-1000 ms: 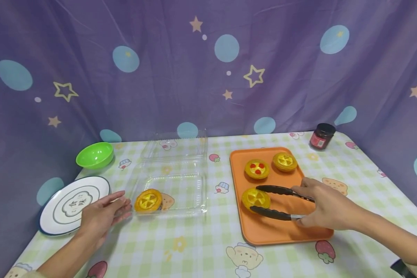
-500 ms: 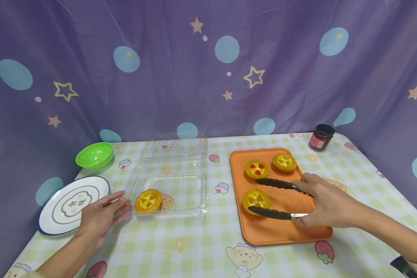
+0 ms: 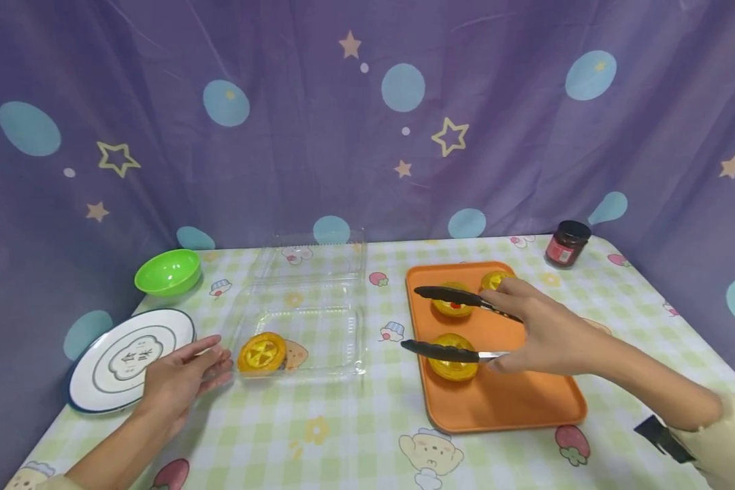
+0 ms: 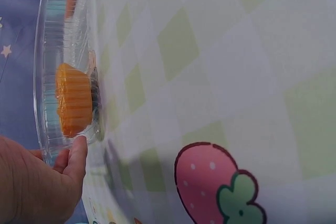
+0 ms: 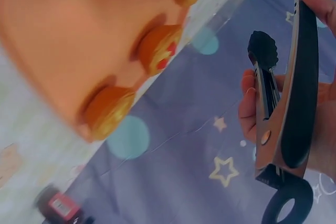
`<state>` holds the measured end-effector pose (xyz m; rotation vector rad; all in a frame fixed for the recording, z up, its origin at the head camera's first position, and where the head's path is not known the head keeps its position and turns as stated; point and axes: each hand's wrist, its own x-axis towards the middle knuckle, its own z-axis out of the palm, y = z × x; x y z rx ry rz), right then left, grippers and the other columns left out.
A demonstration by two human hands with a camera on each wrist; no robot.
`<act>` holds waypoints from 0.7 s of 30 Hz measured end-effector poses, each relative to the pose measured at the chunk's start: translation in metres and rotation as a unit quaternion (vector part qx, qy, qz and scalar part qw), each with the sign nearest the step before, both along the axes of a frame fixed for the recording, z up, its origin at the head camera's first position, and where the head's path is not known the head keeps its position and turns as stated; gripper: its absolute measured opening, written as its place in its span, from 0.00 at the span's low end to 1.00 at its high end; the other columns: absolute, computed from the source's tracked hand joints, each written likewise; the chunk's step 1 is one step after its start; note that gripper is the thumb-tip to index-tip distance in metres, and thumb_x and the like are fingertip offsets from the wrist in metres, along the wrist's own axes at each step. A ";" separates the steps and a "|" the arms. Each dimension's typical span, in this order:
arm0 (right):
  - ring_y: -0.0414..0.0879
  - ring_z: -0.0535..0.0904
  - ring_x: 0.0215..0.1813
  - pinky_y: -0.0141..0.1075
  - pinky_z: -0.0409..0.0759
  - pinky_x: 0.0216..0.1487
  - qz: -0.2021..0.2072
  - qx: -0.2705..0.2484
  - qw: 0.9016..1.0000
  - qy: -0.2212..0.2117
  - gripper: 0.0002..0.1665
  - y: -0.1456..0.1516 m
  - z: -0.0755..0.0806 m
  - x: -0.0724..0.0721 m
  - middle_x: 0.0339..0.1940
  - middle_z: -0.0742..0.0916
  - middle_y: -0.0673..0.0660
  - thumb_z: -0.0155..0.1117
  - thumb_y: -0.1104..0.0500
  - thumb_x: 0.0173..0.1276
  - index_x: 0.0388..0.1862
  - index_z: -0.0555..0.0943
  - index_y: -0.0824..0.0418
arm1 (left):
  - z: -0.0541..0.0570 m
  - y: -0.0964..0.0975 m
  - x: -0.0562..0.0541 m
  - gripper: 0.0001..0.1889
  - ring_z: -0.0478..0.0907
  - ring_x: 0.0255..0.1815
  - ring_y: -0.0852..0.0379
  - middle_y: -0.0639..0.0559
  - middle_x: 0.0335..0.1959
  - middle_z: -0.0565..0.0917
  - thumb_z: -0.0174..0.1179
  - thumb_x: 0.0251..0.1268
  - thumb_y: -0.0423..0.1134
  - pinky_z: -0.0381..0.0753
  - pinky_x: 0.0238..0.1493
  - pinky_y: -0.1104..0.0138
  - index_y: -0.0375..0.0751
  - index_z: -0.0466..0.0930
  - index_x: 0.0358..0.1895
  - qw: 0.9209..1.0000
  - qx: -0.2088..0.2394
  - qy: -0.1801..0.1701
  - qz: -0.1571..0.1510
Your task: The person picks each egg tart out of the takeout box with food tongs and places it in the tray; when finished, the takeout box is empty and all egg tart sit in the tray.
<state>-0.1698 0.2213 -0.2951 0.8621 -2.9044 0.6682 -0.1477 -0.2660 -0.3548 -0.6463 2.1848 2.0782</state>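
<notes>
My right hand (image 3: 551, 333) grips a pair of tongs (image 5: 296, 87) with black scalloped tips. The tongs' arms are spread over the orange tray (image 3: 508, 401), with nothing pinched between them. On that tray sit three toy tarts: a near yellow one (image 3: 454, 371), partly behind the lower tong arm; a red-dotted one (image 5: 161, 50), mostly covered in the head view; and a far yellow tart (image 5: 109, 111). My left hand (image 3: 180, 381) rests its fairly straight fingers against the left side of a clear plastic box (image 3: 337, 371). Inside the box lies another yellow tart (image 3: 261, 352).
A white plate (image 3: 101, 367) with a dark rim lies left of the box, partly behind my left hand. Beyond it stands a green bowl (image 3: 168, 272). At the back right is a dark-lidded jar (image 3: 567, 243). The box's lid (image 3: 309, 262) leans open toward the curtain.
The tongs opened wider, released the near tart, which stays on the tray, then rose and shifted left and away with my right hand. My left hand stays put.
</notes>
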 end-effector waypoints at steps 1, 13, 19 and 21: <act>0.44 0.68 0.41 0.33 0.72 0.34 0.005 -0.002 1.000 0.001 0.54 -0.004 0.001 -0.001 0.46 0.73 0.51 0.81 0.51 0.40 0.68 0.71 0.64 | 0.000 0.000 0.000 0.29 0.85 0.37 0.62 0.56 0.34 0.86 0.54 0.72 0.33 0.86 0.47 0.63 0.29 0.56 0.72 1.000 -0.001 -0.001 0.000; 0.45 0.69 0.40 0.34 0.72 0.32 0.044 0.022 0.999 0.007 0.50 -0.046 0.017 -0.020 0.45 0.75 0.50 0.80 0.45 0.41 0.65 0.74 0.58 | 0.000 0.002 0.000 0.29 0.85 0.37 0.62 0.57 0.34 0.86 0.53 0.72 0.33 0.87 0.47 0.63 0.29 0.56 0.72 1.000 0.003 0.000 -0.003; 0.45 0.69 0.40 0.33 0.74 0.32 0.064 0.045 0.997 0.000 0.52 -0.068 0.024 -0.029 0.46 0.74 0.51 0.79 0.43 0.42 0.67 0.72 0.60 | 0.000 0.002 0.001 0.29 0.85 0.37 0.62 0.57 0.33 0.86 0.54 0.72 0.32 0.86 0.47 0.63 0.28 0.57 0.71 1.000 0.003 0.001 0.000; 0.44 0.68 0.39 0.32 0.74 0.31 0.075 0.044 0.996 0.003 0.54 -0.076 0.027 -0.032 0.45 0.73 0.51 0.79 0.43 0.42 0.68 0.71 0.60 | 0.001 0.002 0.000 0.29 0.85 0.37 0.62 0.57 0.33 0.86 0.54 0.72 0.33 0.87 0.47 0.63 0.29 0.57 0.71 1.000 0.001 0.000 0.002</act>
